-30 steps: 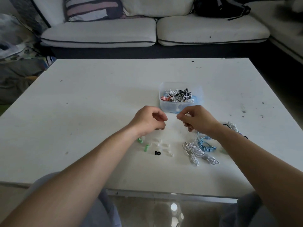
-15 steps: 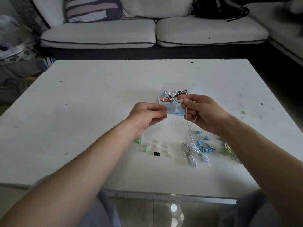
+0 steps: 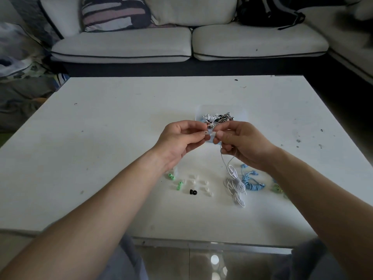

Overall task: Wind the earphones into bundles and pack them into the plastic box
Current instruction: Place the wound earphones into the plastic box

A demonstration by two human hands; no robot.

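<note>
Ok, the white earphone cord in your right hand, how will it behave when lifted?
Probably floppy: the white earphone cord sags in a loose loop from the right hand to its pile on the table. Likely very light; a fingertip pinch carries it. Its loops may snag the blue earphones alongside.

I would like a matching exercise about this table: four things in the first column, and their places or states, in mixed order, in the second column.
Things:
1. white earphones
2. blue earphones
3. black ear tip
4. plastic box

Places or states:
A. stands on the table behind the right hand, with wound bundles inside
B. lies just right of the white earphones
C. small piece, left of the white earphones
D. partly lifted, cable hanging from the right hand

Pairs: 1-D, 2-B, 3-C, 4-A
</note>
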